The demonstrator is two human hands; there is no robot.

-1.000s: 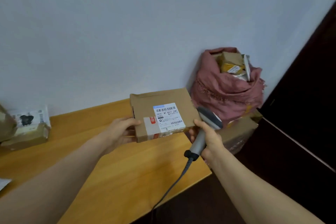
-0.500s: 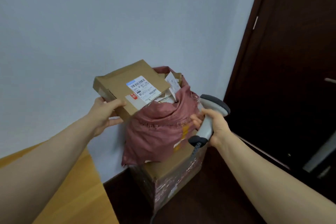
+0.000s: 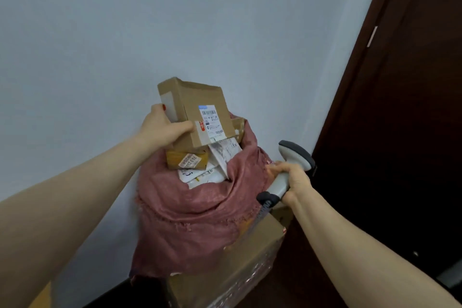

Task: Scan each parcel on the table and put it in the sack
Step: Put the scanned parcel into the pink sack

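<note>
My left hand (image 3: 162, 129) grips a flat brown cardboard parcel (image 3: 197, 111) with a white barcode label, tilted over the open mouth of the dusty-pink sack (image 3: 197, 220). The parcel's lower edge rests among parcels in the sack: a yellow-taped box (image 3: 187, 160) and white mailers (image 3: 220, 157). My right hand (image 3: 292, 180) holds the grey handheld scanner (image 3: 291, 165) by its handle at the sack's right side, its fingers touching the sack's rim. The scanner's cable runs down from the handle.
The sack sits on a large cardboard box (image 3: 232, 270) wrapped in clear tape, against a pale wall. A dark wooden door (image 3: 400, 132) stands to the right. A sliver of the wooden table (image 3: 41, 297) shows at the bottom left.
My left hand has carried the parcel from the table over to the sack and tipped it down into the sack's mouth. My right hand with the scanner moved to the sack's rim.
</note>
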